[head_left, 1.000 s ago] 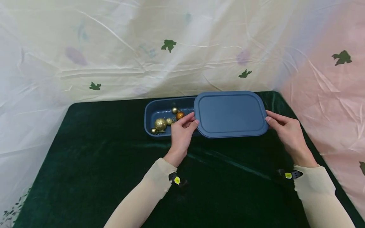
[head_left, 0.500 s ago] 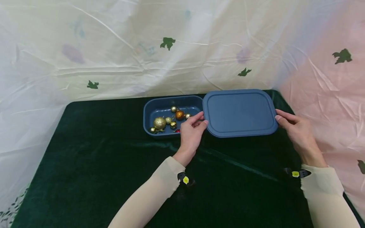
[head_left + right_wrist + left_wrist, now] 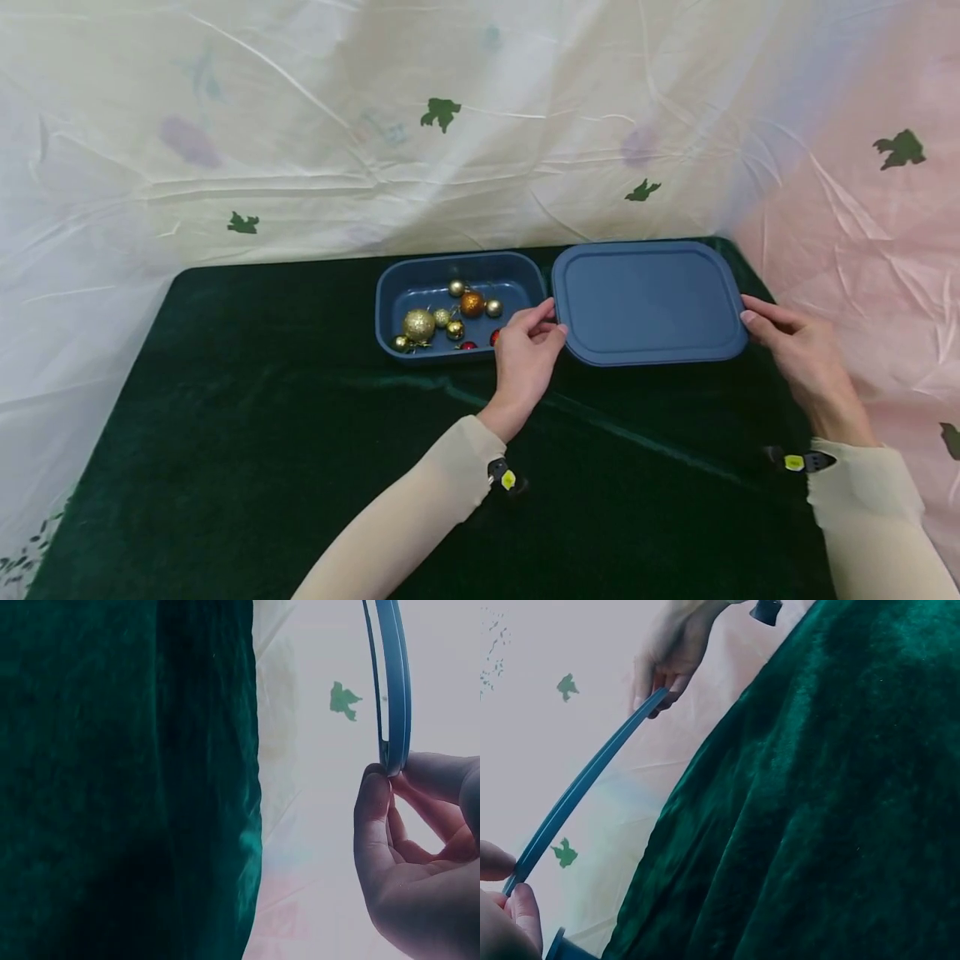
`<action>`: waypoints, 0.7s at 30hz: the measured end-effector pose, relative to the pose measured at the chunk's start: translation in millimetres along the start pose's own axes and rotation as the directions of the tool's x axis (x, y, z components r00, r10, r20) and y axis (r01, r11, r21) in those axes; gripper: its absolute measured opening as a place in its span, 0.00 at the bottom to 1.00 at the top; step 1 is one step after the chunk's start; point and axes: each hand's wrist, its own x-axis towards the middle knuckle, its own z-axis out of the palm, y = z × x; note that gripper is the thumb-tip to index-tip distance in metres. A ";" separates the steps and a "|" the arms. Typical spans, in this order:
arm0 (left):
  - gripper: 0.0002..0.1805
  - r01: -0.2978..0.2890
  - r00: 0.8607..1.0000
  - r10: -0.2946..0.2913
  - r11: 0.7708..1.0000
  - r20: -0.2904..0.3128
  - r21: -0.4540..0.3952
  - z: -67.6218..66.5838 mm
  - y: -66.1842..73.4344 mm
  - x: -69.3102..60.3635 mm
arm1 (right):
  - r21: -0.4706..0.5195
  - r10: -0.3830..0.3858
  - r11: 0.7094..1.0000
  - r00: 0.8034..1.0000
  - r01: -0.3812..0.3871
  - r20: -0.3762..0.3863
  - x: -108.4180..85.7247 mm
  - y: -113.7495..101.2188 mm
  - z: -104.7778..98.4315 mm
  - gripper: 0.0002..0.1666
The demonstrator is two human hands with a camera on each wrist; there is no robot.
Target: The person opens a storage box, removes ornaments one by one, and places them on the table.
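Two hands on one lid — left hand pinches its left short edge, right hand its right, thumb against fingers both sides. Blue lid: matte, rounded rectangle, a groove running inside the border. It's just right of the matching open tub, which holds baubles: large glittery gold, textured orange, smaller shiny golds, red partly behind the left hand. Dark green velvet cloth underneath, creased; wrinkled satiny sheet behind, green bird shapes on it.

Only the head view shows the baubles and the lid's top. Wrist views give the lid edge-on — thin, slightly bowed, held clear of the cloth.
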 end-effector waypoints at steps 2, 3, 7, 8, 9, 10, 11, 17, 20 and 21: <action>0.22 -0.010 1.000 0.009 1.000 0.017 0.013 3.3 -1.3 -1.5 | 0.000 0.006 1.000 1.000 -0.006 0.014 0.2 3.3 -3.7 0.34; 0.22 -0.014 1.000 0.014 1.000 0.026 0.020 4.9 -2.0 -2.3 | 0.006 0.008 1.000 1.000 -0.009 0.022 0.3 5.1 -5.4 0.33; 0.24 -0.041 0.998 0.037 0.997 0.059 0.060 10.2 -4.4 -6.2 | 0.016 0.024 1.000 0.998 -0.025 0.052 0.4 11.2 -11.5 0.32; 0.24 -0.047 0.997 0.043 0.996 0.066 0.071 11.2 -5.1 -7.4 | 0.021 0.032 0.999 0.998 -0.033 0.061 0.4 12.4 -12.6 0.31; 0.25 -0.054 0.996 0.048 0.995 0.074 0.080 12.0 -5.6 -8.6 | 0.020 0.036 0.999 0.997 -0.037 0.067 0.6 13.5 -13.3 0.31; 0.26 -0.061 0.995 0.053 0.994 0.085 0.089 13.0 -6.2 -9.9 | 0.024 0.039 0.999 0.997 -0.041 0.072 0.6 14.3 -14.0 0.31; 0.26 -0.067 0.994 0.058 0.993 0.095 0.098 13.9 -6.9 -11.3 | 0.026 0.044 0.999 0.996 -0.046 0.081 0.6 15.0 -14.9 0.31; 0.29 -0.094 0.987 0.072 0.984 0.144 0.152 20.2 -13.5 -20.0 | 0.024 0.042 0.999 0.995 -0.045 0.093 1.9 20.3 -18.2 0.30; 0.29 -0.096 0.985 0.065 0.976 0.162 0.195 22.7 -18.8 -24.5 | -0.026 0.051 0.999 0.993 -0.048 0.105 3.7 23.7 -19.4 0.31; 0.30 -0.097 0.984 0.061 0.973 0.169 0.211 23.5 -20.8 -25.8 | -0.044 0.056 0.998 0.992 -0.051 0.112 4.5 25.0 -19.7 0.32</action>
